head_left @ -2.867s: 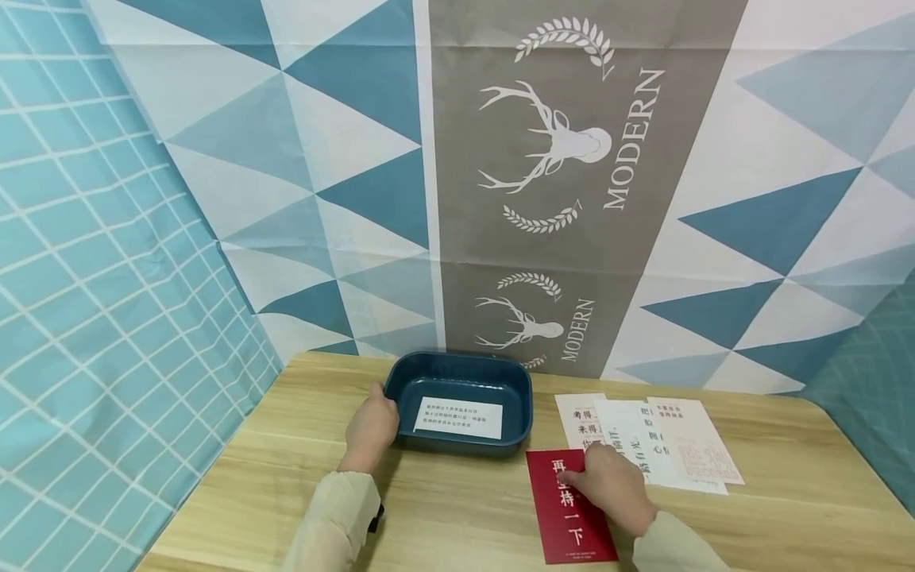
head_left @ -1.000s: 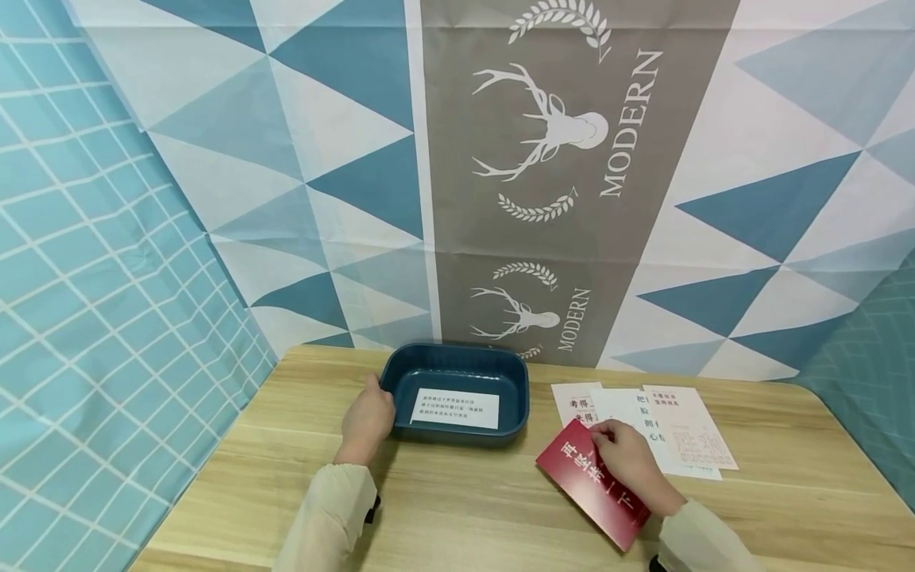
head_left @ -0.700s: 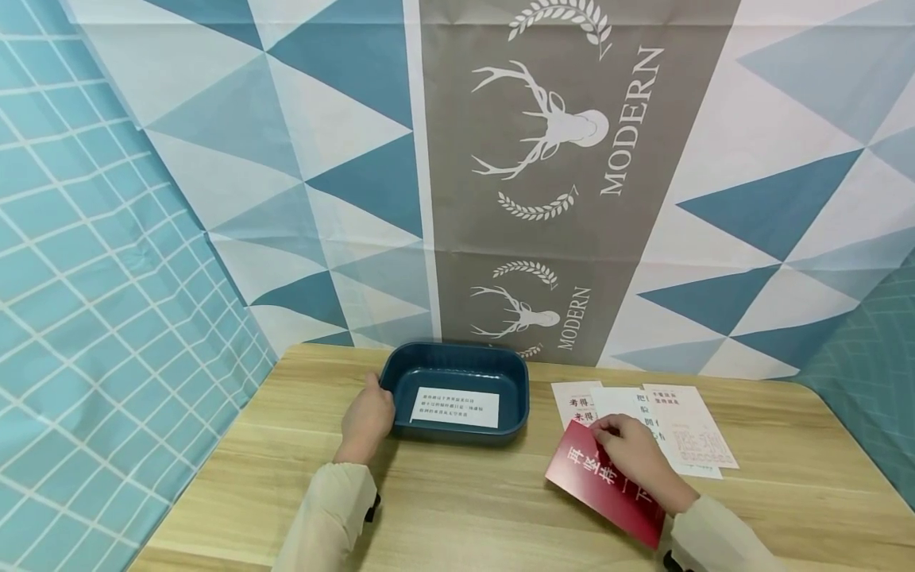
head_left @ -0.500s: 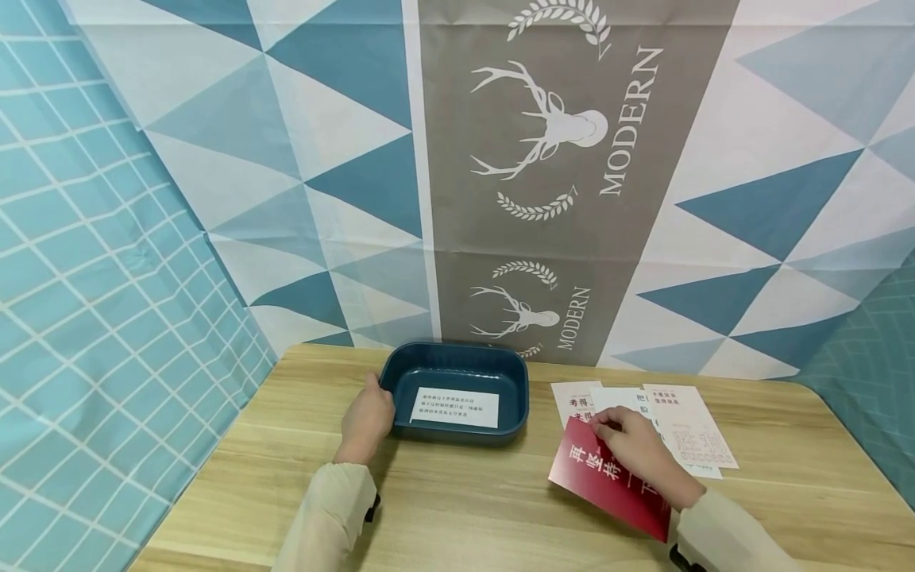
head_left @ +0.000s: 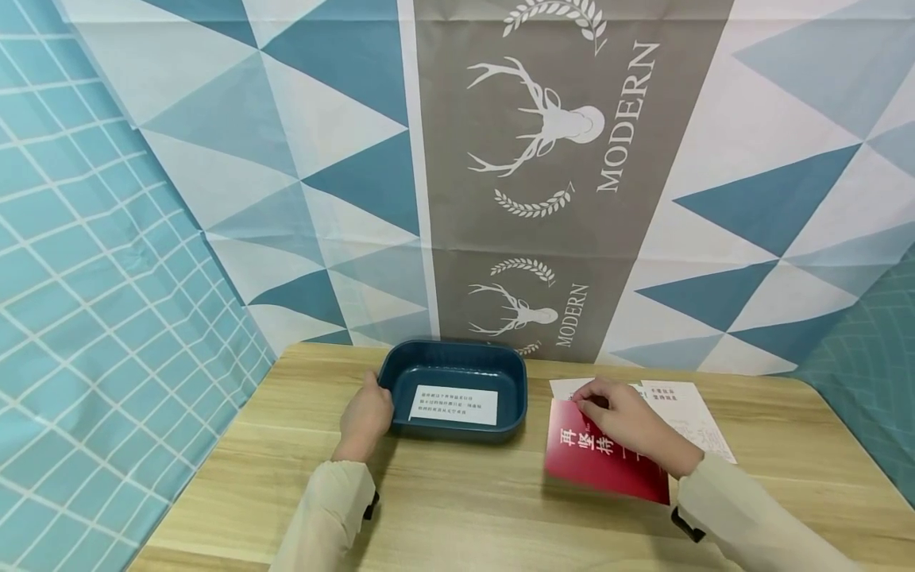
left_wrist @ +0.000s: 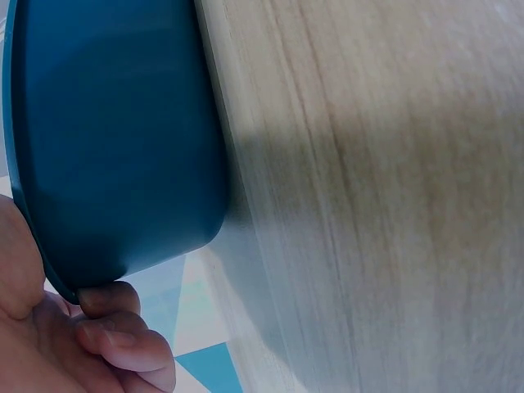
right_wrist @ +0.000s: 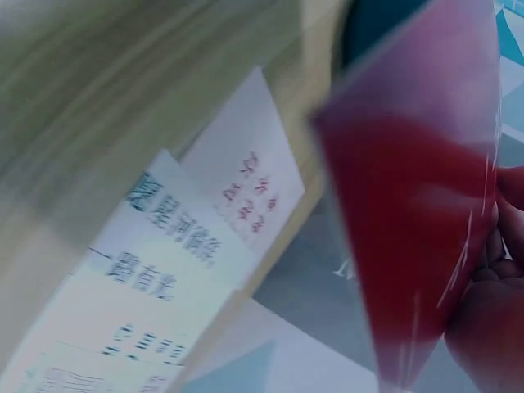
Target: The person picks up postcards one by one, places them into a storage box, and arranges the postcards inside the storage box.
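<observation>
A dark blue rectangular basin sits on the table near the wall, with a white printed card lying inside it. My left hand grips the basin's left rim; in the left wrist view, thumb and curled fingers pinch the rim of the blue basin. My right hand pinches the top edge of a red card with white characters. That red card is raised and tilted above the table. It partly covers several white printed cards behind it.
The wood-grain table ends at a wall hung with a patterned cloth with deer heads. A blue checked cloth hangs on the left. In the right wrist view, overlapping white cards lie on the table.
My right hand has picked up the red card from flat on the table, turned it sideways and raised it toward the white cards. My left hand stays on the basin.
</observation>
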`<state>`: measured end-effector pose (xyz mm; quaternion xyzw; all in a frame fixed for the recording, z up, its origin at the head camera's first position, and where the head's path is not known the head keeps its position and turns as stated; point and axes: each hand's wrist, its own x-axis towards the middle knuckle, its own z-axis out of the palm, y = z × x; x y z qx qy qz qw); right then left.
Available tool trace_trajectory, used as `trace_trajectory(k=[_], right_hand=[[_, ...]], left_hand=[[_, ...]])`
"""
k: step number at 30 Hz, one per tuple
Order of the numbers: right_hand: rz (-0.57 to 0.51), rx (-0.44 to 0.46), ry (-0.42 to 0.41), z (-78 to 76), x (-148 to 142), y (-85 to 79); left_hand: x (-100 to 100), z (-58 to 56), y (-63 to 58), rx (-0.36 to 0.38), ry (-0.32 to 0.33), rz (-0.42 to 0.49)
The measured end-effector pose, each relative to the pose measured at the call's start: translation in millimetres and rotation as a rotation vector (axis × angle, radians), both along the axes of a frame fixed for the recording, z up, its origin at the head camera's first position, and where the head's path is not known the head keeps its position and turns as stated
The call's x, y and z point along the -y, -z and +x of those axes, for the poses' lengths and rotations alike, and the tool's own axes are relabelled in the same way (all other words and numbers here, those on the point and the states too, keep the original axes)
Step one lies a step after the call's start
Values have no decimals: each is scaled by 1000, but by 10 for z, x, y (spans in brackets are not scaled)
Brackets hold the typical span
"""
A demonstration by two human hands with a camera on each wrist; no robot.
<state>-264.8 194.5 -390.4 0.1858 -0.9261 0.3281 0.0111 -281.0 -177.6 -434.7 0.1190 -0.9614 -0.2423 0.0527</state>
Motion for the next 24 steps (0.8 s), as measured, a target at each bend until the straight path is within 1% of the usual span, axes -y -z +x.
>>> trace_trajectory(k=[8, 12, 15, 21, 24], right_hand=[[40, -15, -54, -104, 222, -157], [40, -46, -94, -150, 329, -226], [42, -42, -110, -186, 399, -258], [37, -4, -108, -240, 509, -305], [31, -8, -116, -255, 556, -317]], left_hand=[[15, -8, -6, 14, -7, 6], [15, -3, -16, 19, -8, 11], [18, -1, -9, 23, -16, 15], [8, -2, 0, 21, -21, 21], [-1, -3, 2, 17, -22, 21]])
